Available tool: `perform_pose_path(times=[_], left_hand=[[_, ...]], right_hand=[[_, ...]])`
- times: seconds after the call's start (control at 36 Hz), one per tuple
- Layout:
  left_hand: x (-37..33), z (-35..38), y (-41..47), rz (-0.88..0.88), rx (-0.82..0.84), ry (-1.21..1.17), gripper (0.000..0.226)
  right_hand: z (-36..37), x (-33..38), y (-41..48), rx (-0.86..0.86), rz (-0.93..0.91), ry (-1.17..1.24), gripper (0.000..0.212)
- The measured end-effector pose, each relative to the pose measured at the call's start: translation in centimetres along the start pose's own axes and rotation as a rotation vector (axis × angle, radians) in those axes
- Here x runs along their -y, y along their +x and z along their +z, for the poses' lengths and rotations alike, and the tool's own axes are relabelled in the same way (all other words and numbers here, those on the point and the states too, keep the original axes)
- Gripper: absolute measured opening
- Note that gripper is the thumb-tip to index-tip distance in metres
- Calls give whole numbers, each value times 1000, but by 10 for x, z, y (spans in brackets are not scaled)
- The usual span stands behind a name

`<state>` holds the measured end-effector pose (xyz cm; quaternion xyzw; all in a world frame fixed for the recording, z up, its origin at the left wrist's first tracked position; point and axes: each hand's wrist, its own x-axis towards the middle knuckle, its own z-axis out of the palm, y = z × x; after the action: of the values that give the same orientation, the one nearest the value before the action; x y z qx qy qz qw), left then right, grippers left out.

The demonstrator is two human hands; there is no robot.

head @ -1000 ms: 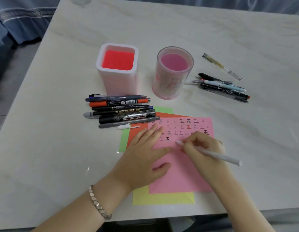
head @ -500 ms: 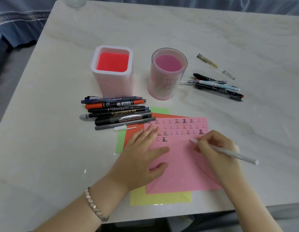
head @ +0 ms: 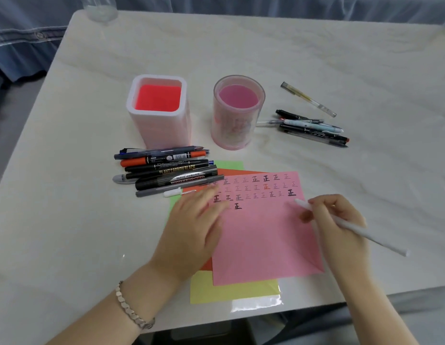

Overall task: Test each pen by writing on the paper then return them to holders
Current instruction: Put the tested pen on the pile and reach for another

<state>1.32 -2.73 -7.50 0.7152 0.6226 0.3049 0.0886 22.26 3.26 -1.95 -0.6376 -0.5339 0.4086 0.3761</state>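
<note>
Many marks fill the pink paper (head: 261,245), holders (head: 157,79) beyond it stand empty; right hand (head: 338,224) grips a white pen (head: 373,237), left hand (head: 191,235) lies flat.

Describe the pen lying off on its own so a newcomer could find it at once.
Start at the round pink holder, right of the square holder. Past the pen cluster on its right, a lone pen lies diagonally. Unlike its dark and pale-blue neighbours, its barrel is clear with a yellowish core.
</note>
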Motion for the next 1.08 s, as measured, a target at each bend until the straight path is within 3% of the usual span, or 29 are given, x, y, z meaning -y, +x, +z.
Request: perform_pose_path(times=[0.14, 0.25, 0.33, 0.53, 0.83, 0.94, 1.08], left_hand=[[14, -22, 1, -181, -162, 156, 32], [28, -34, -2, -171, -73, 266, 24], [33, -37, -2, -193, -38, 258, 19], [33, -42, 1, -251, 33, 207, 8], [-26, -45, 5, -519, 51, -575, 11], [-36, -45, 7, -554, 29, -726, 10], [-42, -49, 5, -544, 68, -743, 16]], right_hand=[[9, -3, -4, 58, 105, 219, 21], [21, 0, -11, 253, 160, 332, 28], [30, 7, -19, 360, 147, 360, 10], [44, 11, -35, 417, 139, 358, 19], [34, 5, -39, 356, 189, 556, 9], [28, 7, -40, 344, 176, 631, 7], [23, 9, -39, 339, 161, 650, 8]])
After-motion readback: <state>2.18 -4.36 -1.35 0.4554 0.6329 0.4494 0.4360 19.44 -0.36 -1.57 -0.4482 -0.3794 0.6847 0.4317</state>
